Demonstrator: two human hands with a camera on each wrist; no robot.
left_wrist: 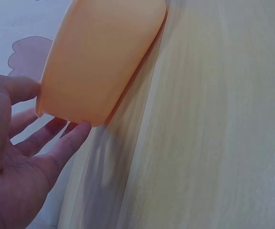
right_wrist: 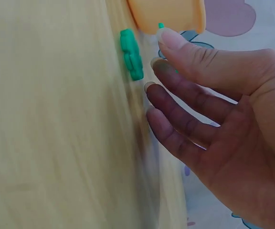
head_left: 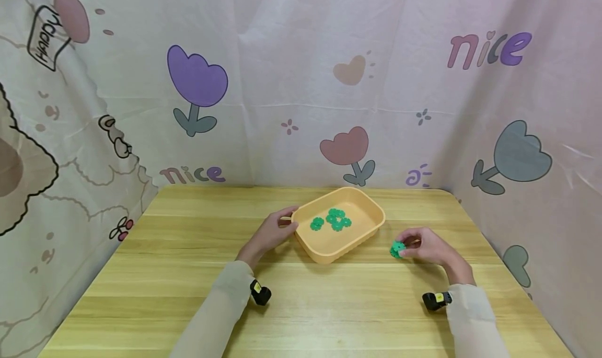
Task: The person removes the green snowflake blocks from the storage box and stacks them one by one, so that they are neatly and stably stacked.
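Observation:
A pale orange rectangular tray (head_left: 324, 252) sits at an angle on the table with several green flower-shaped plastic pieces (head_left: 336, 219) inside. My left hand (head_left: 274, 230) grips its left end, thumb at the rim and fingertips against the outer wall (left_wrist: 89, 67). To the right of the tray, my right hand (head_left: 428, 245) pinches a green flower-shaped piece (head_left: 399, 246) between thumb and fingers. The right wrist view shows mostly the thumb in front of it, with a bit of green at the thumb tip. Another green piece (right_wrist: 132, 55) lies on the table just beyond those fingertips.
The light wooden table (head_left: 301, 316) runs back to a patterned cloth (head_left: 282, 86), which also hangs along both sides. Small black cameras are strapped at the left wrist (head_left: 261, 293) and right wrist (head_left: 435, 301).

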